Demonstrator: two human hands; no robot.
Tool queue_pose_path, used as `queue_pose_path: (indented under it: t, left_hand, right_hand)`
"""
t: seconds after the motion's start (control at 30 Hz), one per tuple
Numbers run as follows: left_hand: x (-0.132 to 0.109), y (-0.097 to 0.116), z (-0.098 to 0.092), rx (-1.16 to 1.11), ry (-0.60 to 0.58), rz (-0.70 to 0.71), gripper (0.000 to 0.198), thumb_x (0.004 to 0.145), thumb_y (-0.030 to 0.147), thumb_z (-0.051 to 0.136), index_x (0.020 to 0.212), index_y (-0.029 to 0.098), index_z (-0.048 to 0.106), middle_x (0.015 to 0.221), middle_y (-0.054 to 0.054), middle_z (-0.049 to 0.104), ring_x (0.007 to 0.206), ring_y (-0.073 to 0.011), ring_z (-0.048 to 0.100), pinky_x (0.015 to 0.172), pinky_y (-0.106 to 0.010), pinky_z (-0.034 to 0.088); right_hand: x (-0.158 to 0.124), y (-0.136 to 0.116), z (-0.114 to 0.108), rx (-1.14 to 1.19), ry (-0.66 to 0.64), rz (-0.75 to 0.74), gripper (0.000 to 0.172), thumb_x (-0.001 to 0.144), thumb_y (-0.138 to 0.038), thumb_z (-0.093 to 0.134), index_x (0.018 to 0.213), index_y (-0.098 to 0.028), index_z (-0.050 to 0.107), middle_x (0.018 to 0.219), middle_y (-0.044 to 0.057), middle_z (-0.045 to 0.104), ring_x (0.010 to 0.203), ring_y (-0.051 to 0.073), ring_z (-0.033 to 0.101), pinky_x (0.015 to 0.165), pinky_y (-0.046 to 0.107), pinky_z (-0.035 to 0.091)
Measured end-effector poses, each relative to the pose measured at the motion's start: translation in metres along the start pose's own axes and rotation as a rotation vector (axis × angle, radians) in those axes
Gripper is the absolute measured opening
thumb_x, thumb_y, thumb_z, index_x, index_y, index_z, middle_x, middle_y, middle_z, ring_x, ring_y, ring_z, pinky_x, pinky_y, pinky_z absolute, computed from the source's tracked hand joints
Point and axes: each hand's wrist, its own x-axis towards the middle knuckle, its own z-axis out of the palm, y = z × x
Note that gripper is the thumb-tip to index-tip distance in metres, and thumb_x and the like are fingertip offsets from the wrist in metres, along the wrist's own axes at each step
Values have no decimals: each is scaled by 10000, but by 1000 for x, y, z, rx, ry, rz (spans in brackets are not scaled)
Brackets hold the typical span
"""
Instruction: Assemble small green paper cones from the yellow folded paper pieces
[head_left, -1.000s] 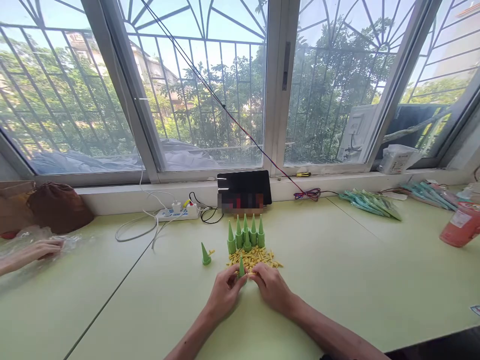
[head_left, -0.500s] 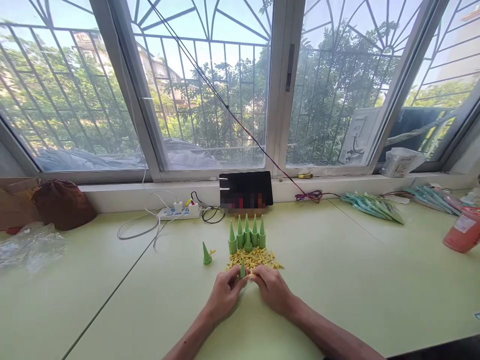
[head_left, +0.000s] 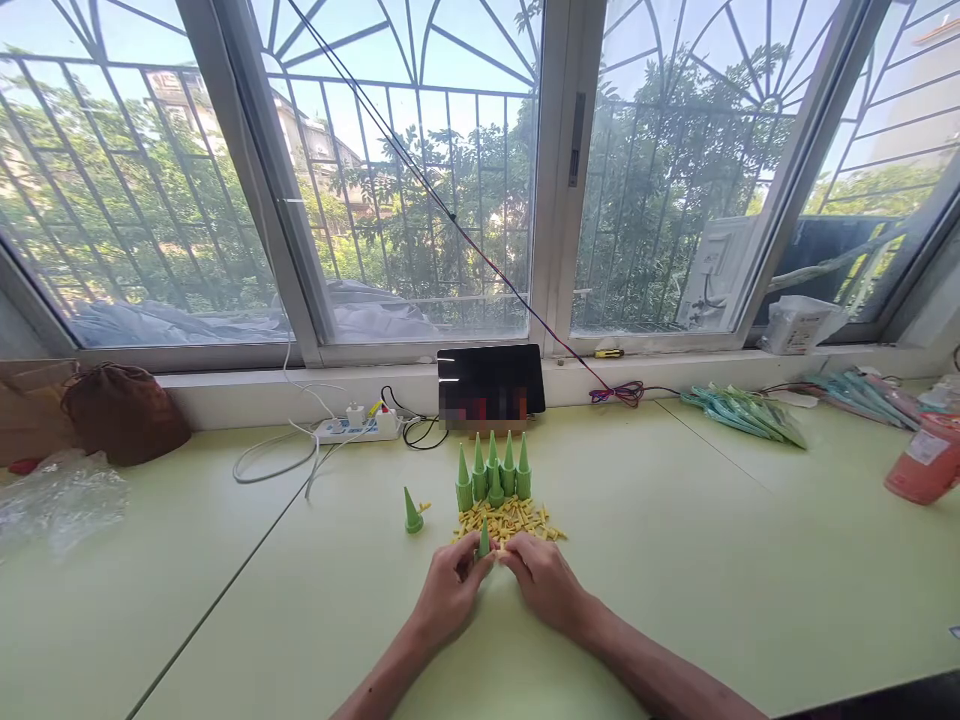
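Note:
My left hand [head_left: 448, 592] pinches a small green cone [head_left: 484, 540] upright on the pale green table [head_left: 675, 560]. My right hand [head_left: 545, 582] is closed just right of it, fingertips at the cone's base and at the near edge of a pile of small yellow pieces [head_left: 510, 519]; what it pinches is hidden. Behind the pile stands a cluster of several green cones [head_left: 492, 470]. A single green cone [head_left: 412, 511] stands apart to the left with a yellow piece beside it.
A dark tablet [head_left: 491, 382] leans against the window sill behind the cones. A power strip with white cables [head_left: 352, 428] lies left of it, a brown bag [head_left: 124, 412] and clear plastic wrap [head_left: 60, 500] at far left. Teal packets [head_left: 742, 410] and an orange-red bottle [head_left: 926, 455] lie right.
Another person's hand at the far left edge has withdrawn out of view. My two hands stay at the cone with only slight shifts.

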Motion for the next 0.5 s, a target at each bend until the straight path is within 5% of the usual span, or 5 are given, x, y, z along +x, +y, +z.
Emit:
queue_pose_path:
  t: [0.23,0.5]
  left_hand:
    - [1,2,1,-3,-43,-20,329,928,470,594,831,166,673,575,49,461,514,-111,376,503,-224,305]
    - [0,-2,-1,21,-82,-26,329,939,472,579,856,172,683,610,33,479,546,-126,382,536,-239,303]
  right_hand:
    - [2,-2,-2,-2,1,-9,276,1096,-326,395,935,-214,590,837,46,670,723,182,631,642,272,465]
    - [1,1,-1,-25,-25,-22,341,1106,-324,342,863,-219,557,789,34,640,688,176,588,622,265,415]
